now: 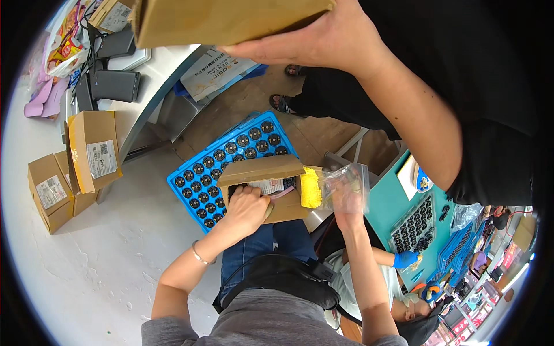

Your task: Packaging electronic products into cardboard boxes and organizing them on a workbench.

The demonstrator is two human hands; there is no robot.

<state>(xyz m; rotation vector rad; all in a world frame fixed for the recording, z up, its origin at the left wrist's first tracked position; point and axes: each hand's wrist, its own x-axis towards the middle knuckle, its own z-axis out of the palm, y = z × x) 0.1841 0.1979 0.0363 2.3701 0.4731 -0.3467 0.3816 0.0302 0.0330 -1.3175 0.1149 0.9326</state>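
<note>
An open cardboard box sits at my lap, one flap raised. My left hand is closed over its near left edge, with the fingertips inside. In the box lie a white printed label and a pinkish strip; the rest of its inside is hidden. Just right of the box, my right hand grips a clear plastic bag. Small yellow pieces fill the bag's left end. The fingers show blurrily through the plastic.
Behind the box is a blue tray of round black parts. A standing person's hand holds another carton overhead. Cartons stand left, below a table edge. At right, a blue-gloved co-worker works at a green table.
</note>
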